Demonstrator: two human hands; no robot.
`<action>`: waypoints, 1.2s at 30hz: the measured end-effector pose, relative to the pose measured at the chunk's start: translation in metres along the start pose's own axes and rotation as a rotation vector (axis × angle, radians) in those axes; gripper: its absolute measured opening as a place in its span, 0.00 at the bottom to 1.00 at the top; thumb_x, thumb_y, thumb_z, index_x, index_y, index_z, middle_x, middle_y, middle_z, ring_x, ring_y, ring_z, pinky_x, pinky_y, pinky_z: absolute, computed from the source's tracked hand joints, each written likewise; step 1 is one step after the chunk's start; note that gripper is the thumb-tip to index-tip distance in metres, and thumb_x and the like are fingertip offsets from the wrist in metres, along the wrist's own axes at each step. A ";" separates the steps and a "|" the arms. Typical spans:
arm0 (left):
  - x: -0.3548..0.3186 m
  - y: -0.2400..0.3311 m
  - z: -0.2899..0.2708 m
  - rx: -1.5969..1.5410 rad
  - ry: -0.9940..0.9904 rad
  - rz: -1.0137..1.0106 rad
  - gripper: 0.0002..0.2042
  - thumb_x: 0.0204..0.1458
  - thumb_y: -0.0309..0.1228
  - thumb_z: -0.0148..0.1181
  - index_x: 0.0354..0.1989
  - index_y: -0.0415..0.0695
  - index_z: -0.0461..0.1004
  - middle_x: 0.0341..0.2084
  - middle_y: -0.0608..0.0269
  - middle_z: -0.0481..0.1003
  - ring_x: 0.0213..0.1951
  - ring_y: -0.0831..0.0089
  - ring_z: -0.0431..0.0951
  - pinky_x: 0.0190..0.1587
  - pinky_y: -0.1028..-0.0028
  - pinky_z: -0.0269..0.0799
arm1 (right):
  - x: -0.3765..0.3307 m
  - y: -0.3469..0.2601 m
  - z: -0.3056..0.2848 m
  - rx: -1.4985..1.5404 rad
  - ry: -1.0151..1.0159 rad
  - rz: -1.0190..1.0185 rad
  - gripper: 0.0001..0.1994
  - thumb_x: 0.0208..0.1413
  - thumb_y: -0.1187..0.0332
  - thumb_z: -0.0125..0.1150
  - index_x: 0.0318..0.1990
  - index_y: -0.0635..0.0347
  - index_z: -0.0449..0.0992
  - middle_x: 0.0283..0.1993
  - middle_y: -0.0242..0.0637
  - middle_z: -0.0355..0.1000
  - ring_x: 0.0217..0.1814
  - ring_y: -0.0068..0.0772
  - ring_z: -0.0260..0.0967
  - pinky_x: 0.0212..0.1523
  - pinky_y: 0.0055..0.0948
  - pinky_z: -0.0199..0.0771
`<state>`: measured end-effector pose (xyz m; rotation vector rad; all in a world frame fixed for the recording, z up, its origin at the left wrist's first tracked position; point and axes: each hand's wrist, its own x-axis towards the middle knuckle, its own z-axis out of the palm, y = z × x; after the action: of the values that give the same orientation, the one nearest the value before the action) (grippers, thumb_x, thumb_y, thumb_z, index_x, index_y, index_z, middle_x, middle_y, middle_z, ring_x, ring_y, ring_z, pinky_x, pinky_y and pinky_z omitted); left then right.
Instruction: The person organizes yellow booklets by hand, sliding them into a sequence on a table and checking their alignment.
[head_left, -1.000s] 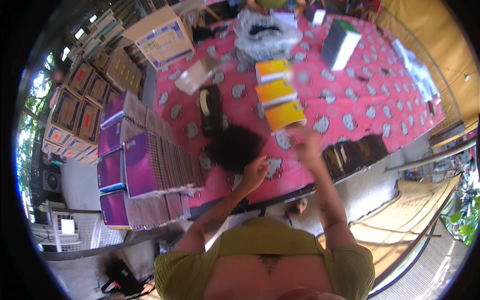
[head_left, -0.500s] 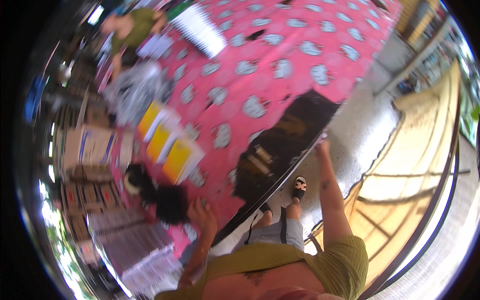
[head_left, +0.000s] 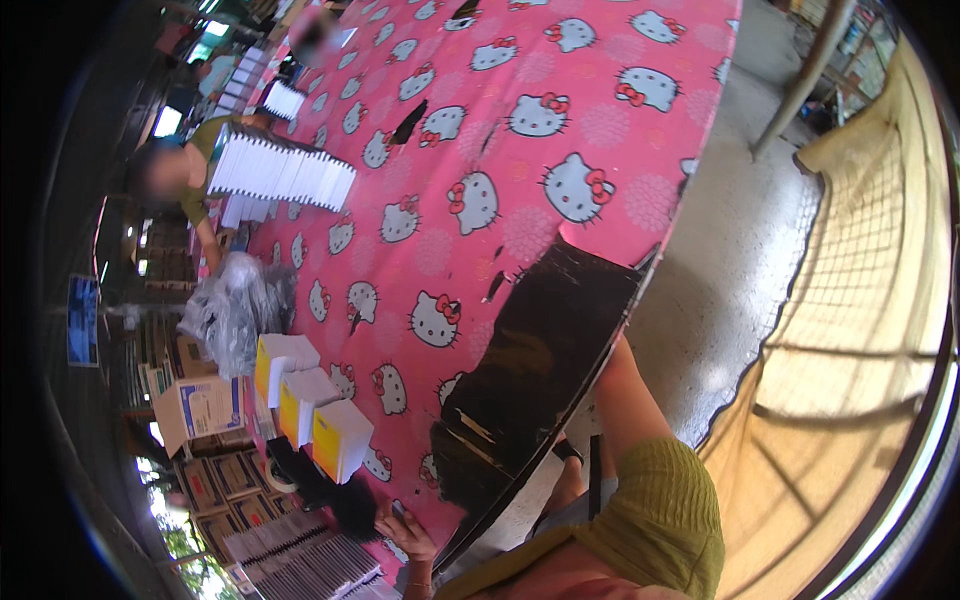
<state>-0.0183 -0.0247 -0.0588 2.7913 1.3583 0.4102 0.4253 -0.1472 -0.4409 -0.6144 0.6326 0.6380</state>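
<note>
"Hands first. What did you have?"

"Left hand (head_left: 407, 532) at the near edge of the table (head_left: 497, 508), fingers bent on the pink cloth (head_left: 530, 60). Something small and greyish (head_left: 398, 509) showed by the fingers; from my feed I couldn't tell whether it was gripped."

"And the right hand?"

"Hidden. I had the right forearm (head_left: 632, 400) only as far as the table's edge — no telling whether that hand was clenched, loose or grasping something."

"Nearest thing?"

"A dark, soft-edged thing (head_left: 354, 508), right beside the left fingers; touching or not, I couldn't tell, and it was too blurred for me to name. Past it, a black tape dispenser (head_left: 300, 462) with a cream roll. Then three blocks of yellow-covered books (head_left: 342, 440) in a row. Near the right forearm, a black patch (head_left: 545, 340) with ragged borders broke the cloth."

"Further out?"

"Spiral-bound notebooks (head_left: 305, 560) packed at lower left, cardboard cartons (head_left: 235, 480) behind. Beyond the yellow books, a crumpled clear plastic bag (head_left: 240, 300). A co-worker in olive (head_left: 207, 140) was by the table, one arm down near the bag — white spiral-bound books (head_left: 285, 172) stood stacked close by. Off right I logged concrete floor (head_left: 722, 240) and a tan sheet (head_left: 850, 300)."
</note>
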 end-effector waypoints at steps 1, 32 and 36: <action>0.000 -0.001 -0.001 0.004 0.004 0.001 0.23 0.62 0.42 0.46 0.55 0.33 0.67 0.51 0.41 0.64 0.54 0.45 0.63 0.58 0.50 0.55 | -0.001 0.000 -0.004 0.007 -0.004 0.001 0.24 0.64 0.49 0.53 0.59 0.55 0.68 0.52 0.36 0.69 0.54 0.33 0.67 0.51 0.41 0.71; -0.001 0.002 -0.018 -0.024 0.044 -0.074 0.22 0.56 0.33 0.55 0.57 0.37 0.65 0.51 0.42 0.64 0.51 0.43 0.64 0.52 0.50 0.61 | -0.011 -0.047 0.009 0.159 -0.412 -0.163 0.30 0.63 0.44 0.54 0.64 0.55 0.64 0.59 0.38 0.67 0.60 0.37 0.65 0.58 0.45 0.66; -0.013 -0.006 -0.008 -0.019 0.101 -0.042 0.22 0.57 0.35 0.55 0.58 0.38 0.65 0.53 0.42 0.64 0.52 0.43 0.65 0.53 0.49 0.61 | -0.105 -0.047 -0.018 -0.022 0.132 -0.179 0.42 0.49 0.39 0.68 0.67 0.52 0.62 0.66 0.35 0.63 0.64 0.45 0.62 0.62 0.50 0.62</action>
<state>-0.0327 -0.0319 -0.0547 2.7565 1.4219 0.5667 0.3848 -0.2256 -0.3647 -0.7286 0.6856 0.4402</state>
